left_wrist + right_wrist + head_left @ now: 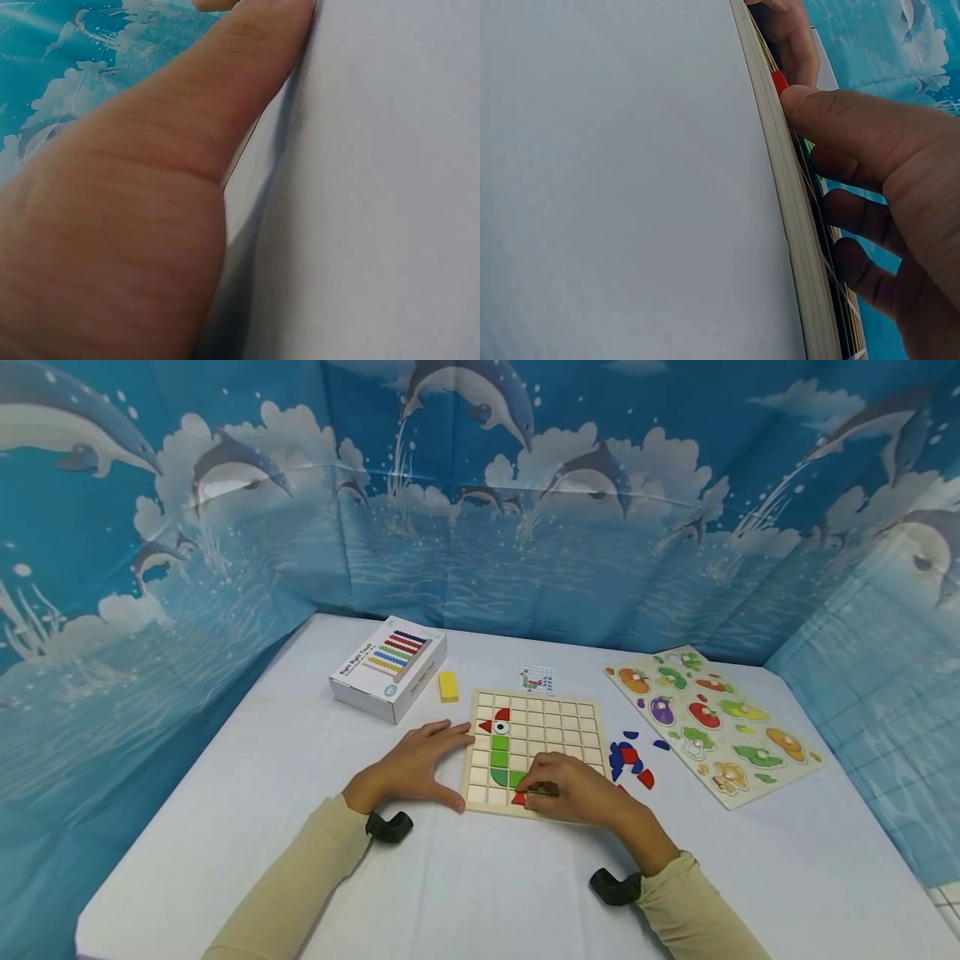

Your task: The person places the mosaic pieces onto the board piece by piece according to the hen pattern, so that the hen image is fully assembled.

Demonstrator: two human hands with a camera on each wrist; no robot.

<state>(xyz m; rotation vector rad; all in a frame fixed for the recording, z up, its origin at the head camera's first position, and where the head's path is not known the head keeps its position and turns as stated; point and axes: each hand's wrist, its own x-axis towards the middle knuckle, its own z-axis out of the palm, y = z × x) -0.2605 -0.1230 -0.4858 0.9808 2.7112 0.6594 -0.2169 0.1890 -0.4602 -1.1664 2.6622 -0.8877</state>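
A wooden grid board [551, 718] lies on the table with colored tiles in its cells. A white tile with an eye [501, 727] sits among red pieces [502, 714], above a column of green tiles [499, 758] that bends right at the bottom. My right hand [573, 789] is over the lower part of the board, pinching a small red tile [518, 798] at the bottom row; that red tile [780, 80] shows at the thumb tip in the right wrist view. My left hand [420, 762] rests with spread fingers along the board's left edge; its thumb [202, 97] fills the left wrist view.
Loose blue and red pieces [630, 756] lie right of the board. Farther right is a vegetable puzzle board [716, 718]. Behind the grid stands a small pattern card [536, 679]. A yellow block [448, 687] and a white box [390, 668] are at the back left.
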